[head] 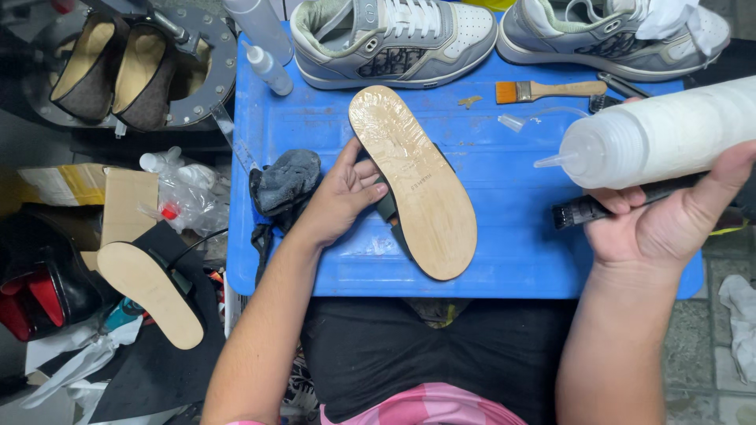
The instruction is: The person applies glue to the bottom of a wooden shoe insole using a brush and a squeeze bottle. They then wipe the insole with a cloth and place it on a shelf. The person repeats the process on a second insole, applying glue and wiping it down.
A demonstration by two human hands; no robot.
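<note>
**Holding a sandal sole-up on the blue board**

Gripping from the near edge: your left hand [344,194] is curled around the upturned sandal [415,179] mid-board [488,260]. Your right hand [669,220] is clamped on a white squeeze bottle [661,134] plus a dark brush [587,209] at the right edge. Farther back there's a paintbrush [543,90], then two grey sneakers [394,39] along the far edge.
</note>
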